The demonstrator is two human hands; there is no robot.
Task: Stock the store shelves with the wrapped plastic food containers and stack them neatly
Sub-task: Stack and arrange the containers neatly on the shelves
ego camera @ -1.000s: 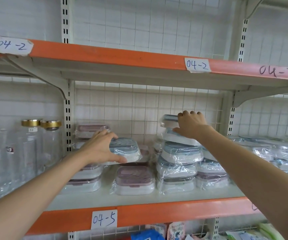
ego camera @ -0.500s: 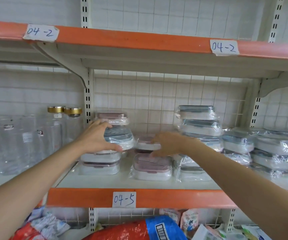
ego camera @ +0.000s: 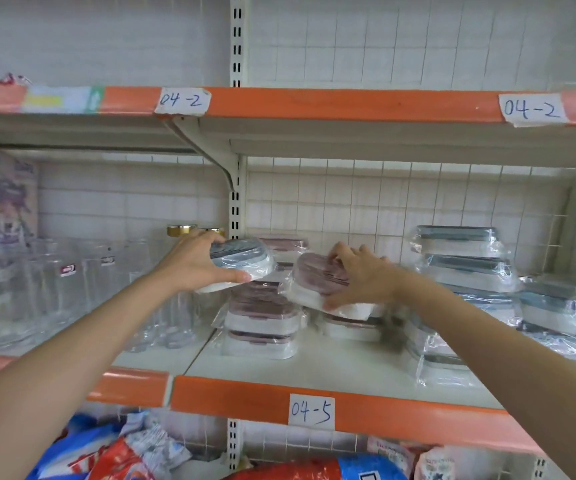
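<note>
Both hands hold wrapped containers over the pink stack [ego camera: 262, 320], which stands on the shelf [ego camera: 314, 367] just right of the upright [ego camera: 235, 216]. The left hand [ego camera: 195, 263] grips a blue-lidded box [ego camera: 238, 263], thumb under its white base and fingers over the lid, tilted and held above the stack's left edge. The right hand [ego camera: 359, 277] clasps a pink-lidded box [ego camera: 317, 282], also tilted, just right of the stack's top and above a lower pink box [ego camera: 349, 329] there. The main risk is slippage: the film wrap looks slick and loose (it bunches at the corners), so a tilted box could slide out of a one-handed grip, or skate off once set down crooked. With two boxes converging on the same narrow spot, one may knock the other or shove the stack sideways. Left of the upright stand glass jars [ego camera: 72, 289], close to the left forearm, and a careless sweep could tip them. Well to the stack's right, the blue piles [ego camera: 463, 271] lean unevenly and could slump if bumped.
</note>
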